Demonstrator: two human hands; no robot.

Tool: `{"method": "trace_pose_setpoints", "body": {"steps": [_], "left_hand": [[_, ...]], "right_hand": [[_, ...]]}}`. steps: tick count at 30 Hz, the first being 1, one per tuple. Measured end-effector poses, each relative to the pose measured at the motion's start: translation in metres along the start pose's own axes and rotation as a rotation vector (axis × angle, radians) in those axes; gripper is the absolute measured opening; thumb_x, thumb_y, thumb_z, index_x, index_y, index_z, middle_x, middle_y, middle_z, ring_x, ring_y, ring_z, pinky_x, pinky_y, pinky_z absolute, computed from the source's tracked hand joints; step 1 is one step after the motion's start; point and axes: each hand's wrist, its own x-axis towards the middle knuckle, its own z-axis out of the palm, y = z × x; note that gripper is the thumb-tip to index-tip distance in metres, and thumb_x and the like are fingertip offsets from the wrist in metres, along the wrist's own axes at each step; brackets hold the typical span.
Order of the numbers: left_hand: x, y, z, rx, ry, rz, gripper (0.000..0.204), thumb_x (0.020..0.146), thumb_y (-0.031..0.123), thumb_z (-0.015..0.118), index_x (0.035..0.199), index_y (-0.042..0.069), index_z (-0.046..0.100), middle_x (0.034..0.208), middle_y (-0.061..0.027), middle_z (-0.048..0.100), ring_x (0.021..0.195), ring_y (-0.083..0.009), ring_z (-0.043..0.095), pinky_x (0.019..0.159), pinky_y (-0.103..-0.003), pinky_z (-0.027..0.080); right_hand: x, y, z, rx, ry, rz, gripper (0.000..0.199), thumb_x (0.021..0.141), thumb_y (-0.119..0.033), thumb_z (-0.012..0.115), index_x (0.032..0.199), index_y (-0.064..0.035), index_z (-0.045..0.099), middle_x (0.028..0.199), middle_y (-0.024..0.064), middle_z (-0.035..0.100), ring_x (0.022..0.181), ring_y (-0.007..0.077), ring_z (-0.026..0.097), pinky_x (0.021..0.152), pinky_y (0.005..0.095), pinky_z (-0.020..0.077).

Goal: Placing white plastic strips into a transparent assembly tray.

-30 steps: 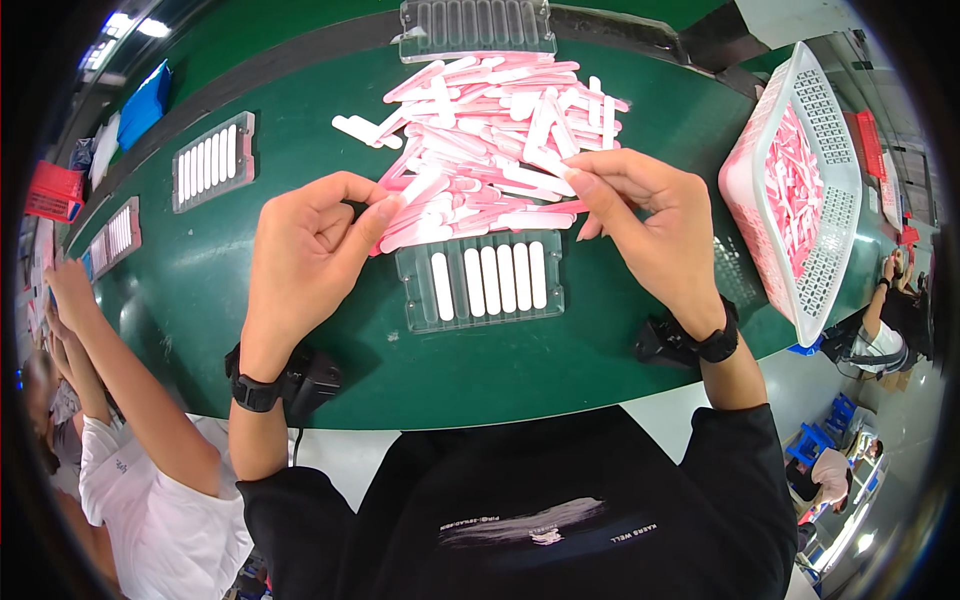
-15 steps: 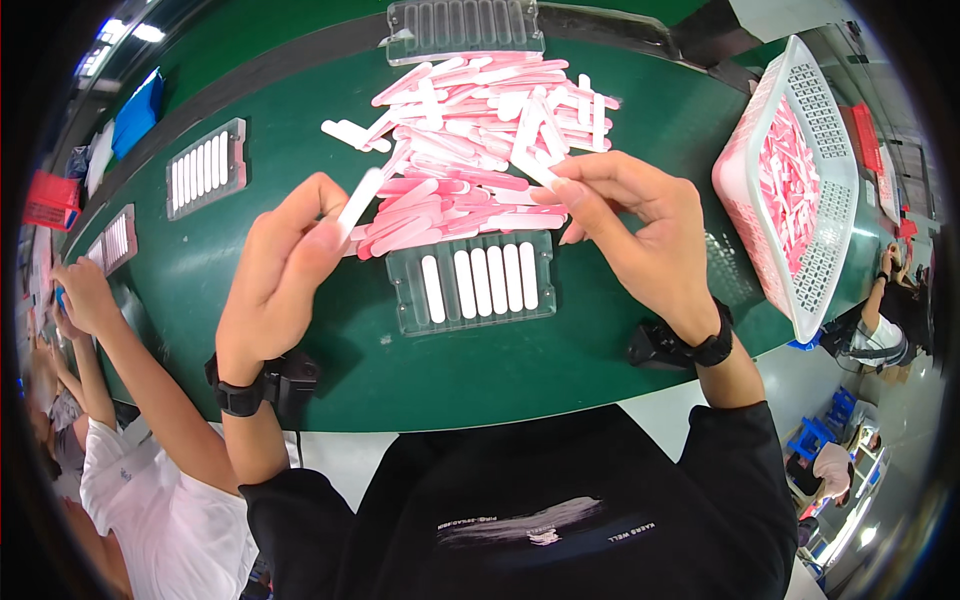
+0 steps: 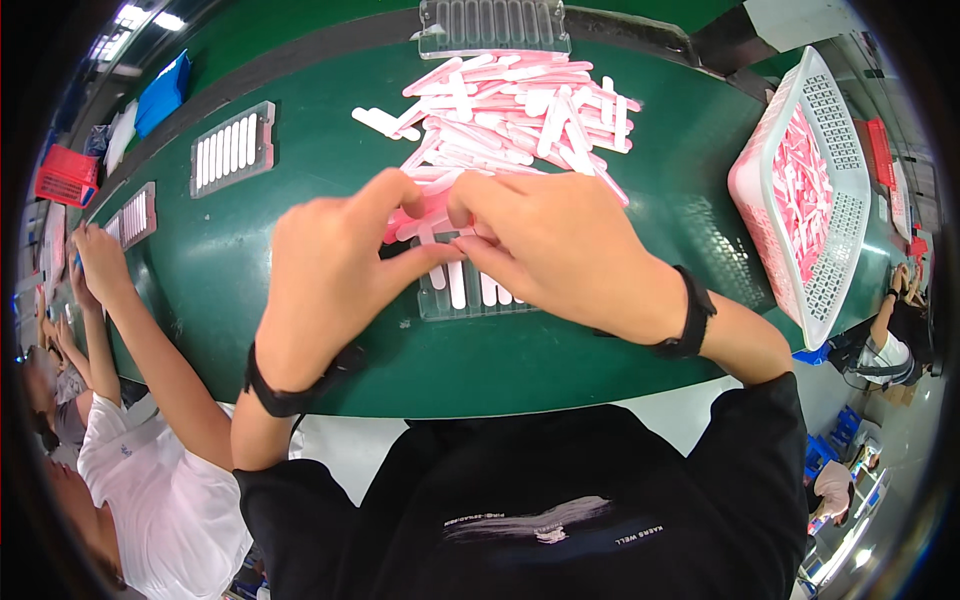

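Over the clear tray (image 3: 470, 314) on the green bench (image 3: 440, 365), the left hand (image 3: 335, 265) and right hand (image 3: 570, 255) are hovering close, grips narrow, me being unable to tell whether they're pinching the white strip (image 3: 437, 277) at its left end, seemingly being slotted, the next move calling for straight seating.

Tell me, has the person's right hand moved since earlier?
Yes. The right hand has moved leftward against the nearest clear slotted tray, now covering part of it.
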Motion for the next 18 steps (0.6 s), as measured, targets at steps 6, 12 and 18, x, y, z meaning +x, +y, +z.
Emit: {"method": "trace_pose_setpoints", "body": {"steps": [6, 12, 18], "left_hand": [[-0.039, 0.008, -0.017, 0.122, -0.157, 0.193, 0.048, 0.076, 0.029, 0.091, 0.117, 0.008, 0.077, 0.064, -0.0009, 0.06, 0.051, -0.0196, 0.058, 0.049, -0.033, 0.042], [-0.057, 0.016, -0.014, 0.267, -0.265, 0.262, 0.048, 0.082, 0.027, 0.087, 0.124, 0.007, 0.077, 0.06, 0.0029, 0.04, 0.049, -0.0135, 0.045, 0.048, -0.032, 0.035], [-0.071, 0.022, -0.014, 0.411, -0.32, 0.335, 0.048, 0.078, 0.007, 0.073, 0.126, 0.004, 0.077, 0.063, 0.0037, 0.036, 0.052, -0.0102, 0.042, 0.05, -0.029, 0.036]], "right_hand": [[-0.023, -0.001, -0.011, -0.116, -0.098, -0.256, 0.03, 0.084, -0.025, 0.081, 0.103, -0.007, 0.066, 0.088, 0.0049, 0.062, 0.081, 0.0241, 0.067, 0.066, 0.037, 0.0531], [-0.034, -0.008, -0.018, -0.187, -0.183, -0.238, 0.047, 0.077, -0.03, 0.087, 0.115, -0.0088, 0.07, 0.113, 0.0043, 0.055, 0.097, 0.0222, 0.061, 0.08, 0.0363, 0.053], [-0.036, -0.013, -0.021, -0.334, -0.15, -0.31, 0.046, 0.074, -0.026, 0.086, 0.116, -0.0115, 0.073, 0.134, 0.0091, 0.06, 0.115, 0.0269, 0.059, 0.098, 0.0427, 0.0493]]}}
